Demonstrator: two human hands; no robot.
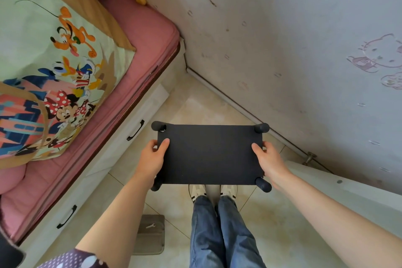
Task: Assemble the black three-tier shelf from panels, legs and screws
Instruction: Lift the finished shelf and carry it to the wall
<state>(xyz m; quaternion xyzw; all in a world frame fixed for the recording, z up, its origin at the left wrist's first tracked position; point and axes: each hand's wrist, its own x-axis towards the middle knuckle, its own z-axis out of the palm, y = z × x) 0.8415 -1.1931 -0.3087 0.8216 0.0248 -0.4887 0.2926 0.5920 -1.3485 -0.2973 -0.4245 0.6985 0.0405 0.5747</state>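
I hold the black shelf (210,154) in front of me above the floor, its top panel facing up. Round black leg ends show at its corners, such as the far right one (261,127) and the near right one (263,184). My left hand (152,159) grips the panel's left edge, thumb on top. My right hand (268,159) grips the right edge the same way. The tiers below the top panel are hidden.
A bed with a pink mattress (139,35) and cartoon blanket (54,67) stands at the left, over white drawers (121,143). A small wrench (150,225) lies on a grey mat (150,235) on the tiled floor. Wallpapered wall (304,50) at right, white ledge (348,193) beside my right arm.
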